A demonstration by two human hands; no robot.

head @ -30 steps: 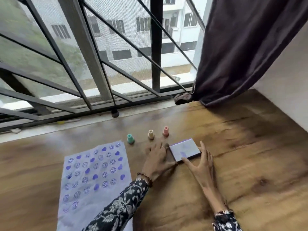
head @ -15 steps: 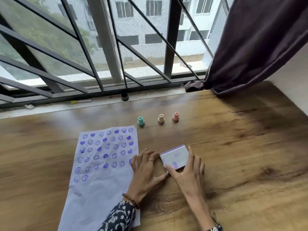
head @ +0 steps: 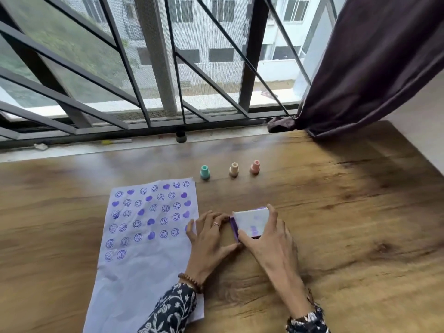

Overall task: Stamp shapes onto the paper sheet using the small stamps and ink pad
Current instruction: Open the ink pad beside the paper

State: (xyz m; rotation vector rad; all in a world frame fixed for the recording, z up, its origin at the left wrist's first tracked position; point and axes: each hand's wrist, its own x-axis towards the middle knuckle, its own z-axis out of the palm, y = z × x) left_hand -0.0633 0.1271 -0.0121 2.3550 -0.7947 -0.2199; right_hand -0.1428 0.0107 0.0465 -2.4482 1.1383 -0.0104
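A white paper sheet (head: pixel 146 255) lies on the wooden table (head: pixel 336 212), its upper half covered with purple smiley and heart prints. Three small stamps stand upright beyond it: teal (head: pixel 205 172), beige (head: pixel 233 169), pink (head: pixel 255 167). The ink pad (head: pixel 251 222), a white lidded box with purple sides, lies to the right of the sheet. My left hand (head: pixel 211 239) touches its left edge with fingers and thumb. My right hand (head: pixel 269 239) wraps its right side and near corner. Its lid looks closed.
A barred window with a sill (head: pixel 120 146) runs along the table's far edge; a small dark cap (head: pixel 181 137) and a yellow pen (head: pixel 116 141) lie there. A dark curtain (head: pixel 360 68) hangs at the back right beside a white wall.
The ink pad has been drawn nearer to me and to the sheet with both hands on it. The view has tilted down and shifted, so the stamps sit farther off.
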